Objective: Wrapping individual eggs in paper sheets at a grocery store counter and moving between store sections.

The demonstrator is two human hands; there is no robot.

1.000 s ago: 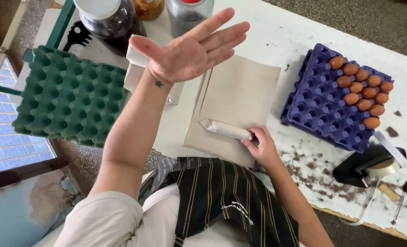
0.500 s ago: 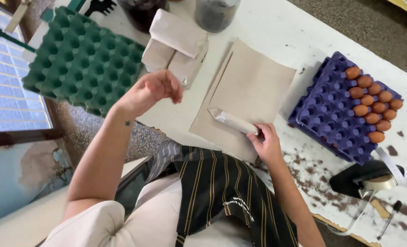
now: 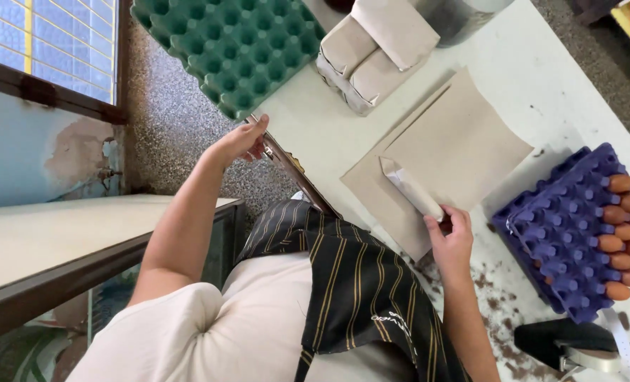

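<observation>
Head view, left hand: I see my left hand (image 3: 241, 141) off the table's near-left corner, fingers curled round the table edge (image 3: 287, 164) just below the green tray (image 3: 233, 42). It is closed on that edge, thumb on top.

Head view, right hand: my right hand (image 3: 451, 240) rests at the near side of the paper sheets (image 3: 449, 152), fingers bent and pinching the near end of the roll (image 3: 410, 187). The grip is closed on it.

Roll: a slim roll of pale paper, grey-white, lying slantwise from upper left to lower right on the sheets. Its far end is folded to a blunt point; the near end goes under my fingers. I cannot tell what is inside.

Sheets: flat brown-grey paper, a few stacked and slightly fanned, in the middle of the white table (image 3: 541, 78).

Packets: a small heap of wrapped packets (image 3: 371, 46) in the same brown-grey paper, beyond the sheets, beside the green tray.

Green tray: empty cups, overhanging the table's left corner.

Purple tray: a purple tray (image 3: 563, 233) right of my right hand, a stack by the look of its edges, with brown eggs (image 3: 623, 226) in two rows along its right side.

Tape holder: a black tape holder (image 3: 570, 346) with a roll of clear tape, at the near right, among brown crumbs on the table.

Apron: dark apron (image 3: 361, 297) with thin yellow stripes, over my lap.
</observation>
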